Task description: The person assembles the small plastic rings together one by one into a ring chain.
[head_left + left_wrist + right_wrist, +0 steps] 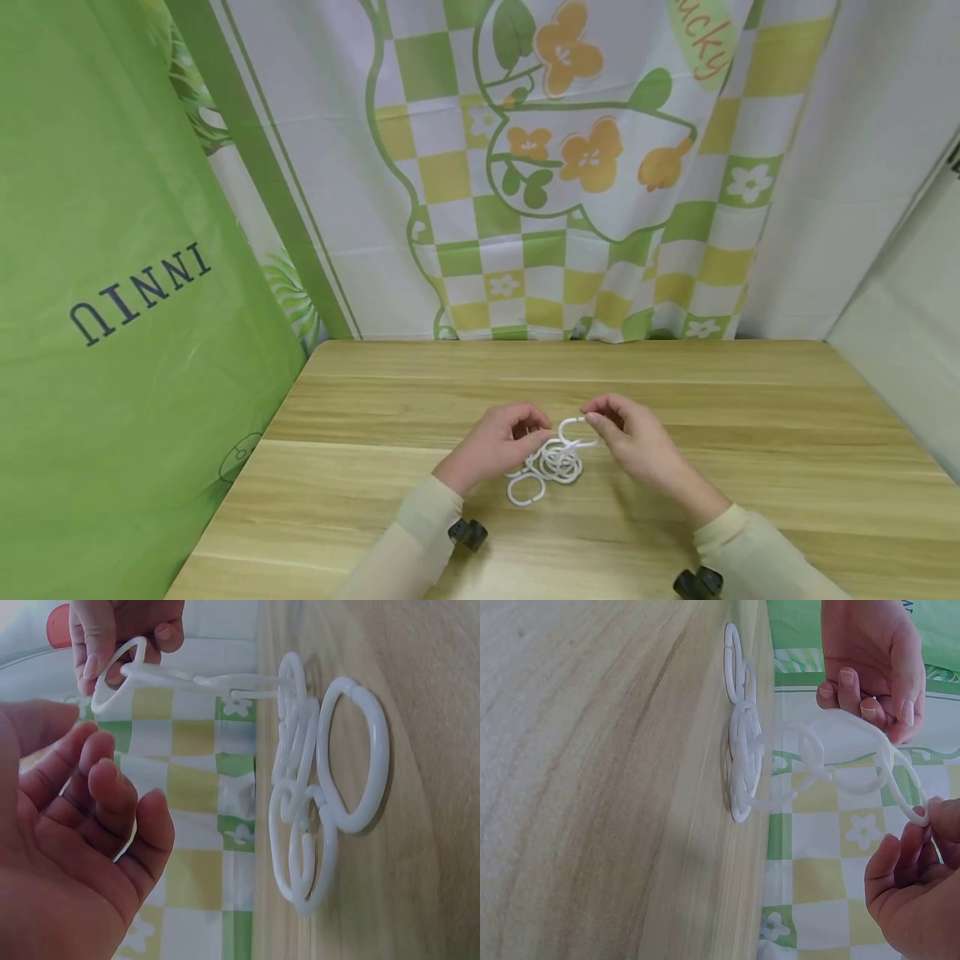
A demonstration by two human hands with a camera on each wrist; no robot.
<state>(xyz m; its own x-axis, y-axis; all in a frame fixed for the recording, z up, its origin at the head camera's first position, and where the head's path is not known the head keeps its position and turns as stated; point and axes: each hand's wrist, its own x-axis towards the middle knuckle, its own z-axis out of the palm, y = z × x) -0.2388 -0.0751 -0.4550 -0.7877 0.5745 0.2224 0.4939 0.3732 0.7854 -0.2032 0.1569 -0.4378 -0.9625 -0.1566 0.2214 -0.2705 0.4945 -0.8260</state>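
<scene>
A cluster of white linked rings [562,467] lies on the wooden table between the two hands. From it a short run of links rises to one oval white ring [902,801], which my right hand [641,446] pinches between thumb and fingertips. My left hand [495,446] hovers just left of the raised links. Its fingers are loosely curled, and the left wrist view shows nothing held between them. A loose-lying oval link [382,757] rests flat at the near side of the cluster. Some links overlap, so how they join is partly hidden.
The wooden table [712,433] stretches around the rings. Behind it hangs a checkered floral curtain [525,292], and a green cloth [135,417] with lettering hangs on the left. Small black wrist cameras [468,534] sit on both sleeves.
</scene>
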